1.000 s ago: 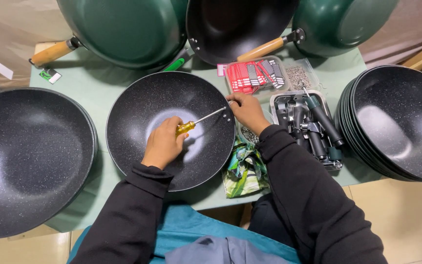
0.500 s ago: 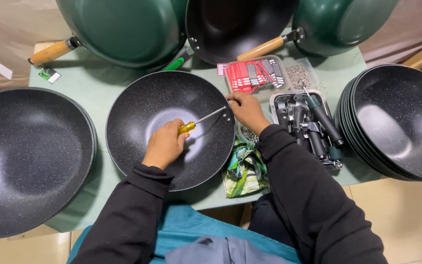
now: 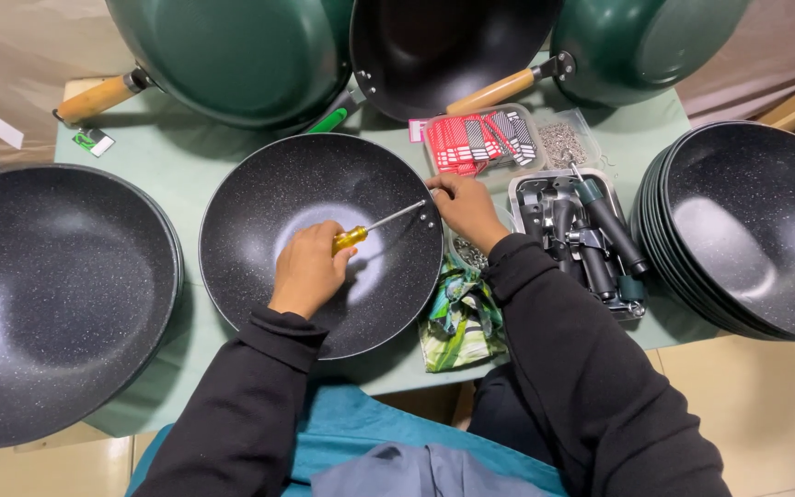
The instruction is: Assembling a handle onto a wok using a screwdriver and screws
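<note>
At the middle of the green table (image 3: 186, 161), the left hand (image 3: 310, 267) grips a yellow-handled screwdriver (image 3: 374, 228) inside the handleless speckled wok (image 3: 319, 241) while the right hand (image 3: 466, 210) pinches its right rim, so fastening looks underway, with no handle visible yet.

So there's a round black speckled non-stick wok pan (image 3: 315, 184) sitting upright on the pale green surface (image 3: 186, 156), open side up, no handle showing. Inside it lies a slim screwdriver with a clear yellow handle and thin steel shaft (image 3: 374, 228), tilted, handle near the pan's middle, tip right up against the two rivets on the right-hand inner wall.
</note>
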